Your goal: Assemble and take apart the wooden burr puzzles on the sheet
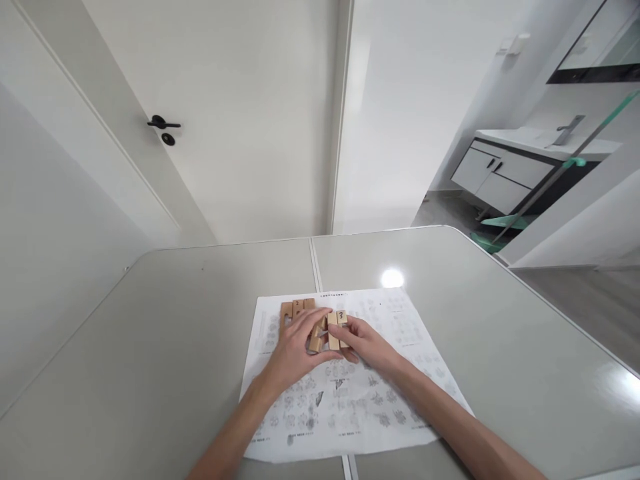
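Over a printed paper sheet (pixel 370 400), my two hands meet at a small group of notched wooden blocks. My right hand (pixel 367 340) is closed on a pale wooden block marked 3 (pixel 341 317), with its thumb across the front. A second pale wooden block (pixel 333 340) stands upright beside it, under the same thumb. My left hand (pixel 295 347) curves around the group from the left, closed on a notched wooden block (pixel 315 343). Behind the left fingers lie several darker wooden blocks (pixel 298 305), one marked 2, partly covered. How the held blocks fit together is hidden.
The paper lies on a grey table (pixel 175 347) with a pale seam down its middle. A white door (pixel 240 133) with a black handle (pixel 160 123) stands beyond it. To the right are a sink cabinet (pixel 500 173) and a green-handled broom or mop (pixel 575 162).
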`<action>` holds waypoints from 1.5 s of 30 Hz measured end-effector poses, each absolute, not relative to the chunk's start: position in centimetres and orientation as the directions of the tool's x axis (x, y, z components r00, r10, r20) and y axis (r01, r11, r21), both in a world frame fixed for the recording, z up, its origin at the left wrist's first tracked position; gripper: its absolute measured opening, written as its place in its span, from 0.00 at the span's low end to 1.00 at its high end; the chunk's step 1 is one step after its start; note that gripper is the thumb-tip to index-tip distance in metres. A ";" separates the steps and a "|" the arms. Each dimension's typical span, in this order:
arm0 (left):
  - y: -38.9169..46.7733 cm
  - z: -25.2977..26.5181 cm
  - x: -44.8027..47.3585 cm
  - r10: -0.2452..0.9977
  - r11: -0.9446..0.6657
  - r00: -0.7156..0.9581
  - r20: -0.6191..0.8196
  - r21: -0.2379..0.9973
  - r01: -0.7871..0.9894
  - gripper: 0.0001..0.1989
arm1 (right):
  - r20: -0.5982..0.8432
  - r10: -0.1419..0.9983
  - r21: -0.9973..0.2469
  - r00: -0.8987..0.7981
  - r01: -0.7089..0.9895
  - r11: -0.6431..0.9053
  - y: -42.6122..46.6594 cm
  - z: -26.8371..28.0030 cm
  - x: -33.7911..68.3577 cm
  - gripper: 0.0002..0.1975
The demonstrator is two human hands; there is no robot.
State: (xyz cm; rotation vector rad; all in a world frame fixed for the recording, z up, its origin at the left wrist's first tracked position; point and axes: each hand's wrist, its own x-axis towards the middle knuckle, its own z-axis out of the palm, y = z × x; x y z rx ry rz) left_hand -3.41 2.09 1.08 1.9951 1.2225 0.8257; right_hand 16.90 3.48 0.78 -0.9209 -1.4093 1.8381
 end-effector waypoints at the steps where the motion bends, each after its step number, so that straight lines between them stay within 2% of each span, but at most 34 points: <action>1: 2.1 1.1 -3.5 0.922 -0.330 0.351 0.163 0.804 0.495 0.35 | -0.145 0.823 -0.973 -0.549 -0.074 -0.221 3.4 0.9 16.9 0.21; 3: 2.2 1.2 -3.6 0.949 -0.255 0.284 0.138 0.866 0.430 0.35 | -0.137 0.831 -0.976 -0.540 -0.068 -0.206 3.3 1.2 17.0 0.21; 5: 2.3 1.4 -3.7 0.973 -0.164 0.202 0.113 0.952 0.257 0.31 | -0.120 0.851 -0.989 -0.511 -0.016 -0.149 3.4 1.2 17.2 0.21; 7: 2.6 1.6 -3.6 0.984 -0.050 0.168 0.051 0.999 -0.011 0.29 | -0.074 0.897 -0.992 -0.435 0.126 -0.021 3.5 0.9 17.6 0.19; 10: 2.8 1.8 -3.6 0.963 0.173 0.254 -0.096 0.936 -0.305 0.34 | 0.068 0.942 -0.872 -0.328 0.439 0.215 3.9 -0.3 18.2 0.13; 13: 2.8 1.9 -3.6 0.931 0.312 0.304 -0.202 0.872 -0.378 0.30 | 0.163 0.931 -0.733 -0.325 0.592 0.335 4.2 -1.6 18.7 0.07; 18: 2.8 1.7 -3.9 0.914 0.378 0.304 -0.268 0.835 -0.400 0.23 | 0.232 0.902 -0.636 -0.363 0.645 0.423 4.6 -2.6 19.1 0.09; 24: 2.5 1.1 -4.0 0.907 0.371 0.344 -0.240 0.844 -0.388 0.26 | 0.203 0.913 -0.739 -0.353 0.557 0.380 5.1 -1.8 20.0 0.14; 28: 2.3 1.0 -3.8 0.918 0.335 0.342 -0.201 0.855 -0.397 0.24 | 0.212 0.961 -0.861 -0.179 0.431 0.270 5.2 -1.1 20.4 0.19; 31: 2.3 0.8 -3.6 0.911 0.361 0.355 -0.211 0.824 -0.436 0.19 | 0.103 0.991 -0.947 -0.085 0.297 0.124 5.2 -0.8 20.5 0.22; 34: 2.2 0.6 -3.4 0.896 0.404 0.369 -0.246 0.795 -0.452 0.14 | 0.012 0.993 -0.989 -0.121 0.147 0.030 5.1 -0.5 20.5 0.22; 40: 1.5 1.2 -3.0 0.868 0.430 0.399 -0.297 0.852 -0.300 0.18 | -0.043 0.969 -0.986 -0.242 -0.144 -0.080 5.1 -0.1 20.2 0.23; 45: 1.3 1.3 -2.5 0.850 0.437 0.470 -0.238 0.815 -0.379 0.10 | -0.033 0.960 -0.993 -0.276 -0.096 -0.061 5.1 0.0 20.1 0.24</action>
